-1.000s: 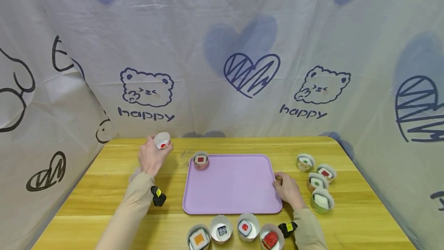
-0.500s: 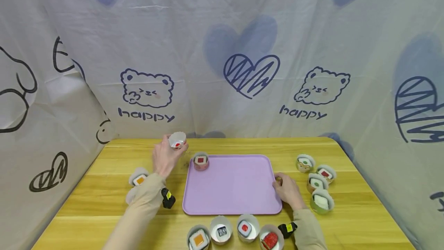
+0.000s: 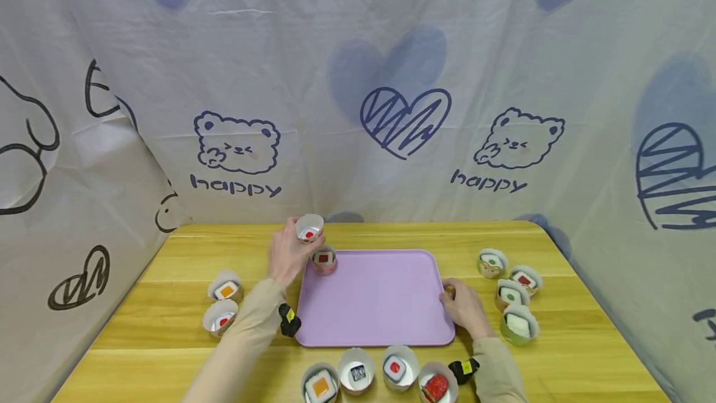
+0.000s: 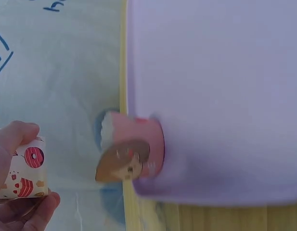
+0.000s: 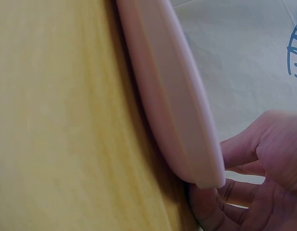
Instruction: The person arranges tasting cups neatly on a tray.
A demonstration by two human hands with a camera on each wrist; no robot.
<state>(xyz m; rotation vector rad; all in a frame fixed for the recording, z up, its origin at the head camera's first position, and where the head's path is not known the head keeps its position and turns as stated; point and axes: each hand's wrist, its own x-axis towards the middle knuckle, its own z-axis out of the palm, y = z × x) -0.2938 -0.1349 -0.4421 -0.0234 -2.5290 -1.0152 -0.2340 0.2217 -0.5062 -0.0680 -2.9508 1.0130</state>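
Observation:
My left hand (image 3: 288,255) grips a white paper baking cup (image 3: 309,229) above the back left corner of a lilac tray (image 3: 375,297). A white piece with a red centre sits inside it, and the left wrist view shows doughnut and cake prints on the cup's side (image 4: 30,166) between thumb and fingers. Just below, in that tray corner, stands a pink baking cup (image 3: 324,261) holding a sushi-like piece with a dark red square. At the tray's right edge my right hand (image 3: 465,308) pinches the rim (image 5: 206,144), thumb on one side and fingers on the other.
Several filled cups (image 3: 518,324) stand right of the tray. More line the front, including one with an orange-centred piece (image 3: 321,385). Two cups (image 3: 226,290) stand on the left, near the left forearm. A printed cloth (image 3: 335,142) hangs behind the wooden table (image 3: 151,328).
My left hand has carried its cup rightward, from beyond the tray's left side to over its back left corner. Both left-side cups now show in full. The right hand stays at the rim.

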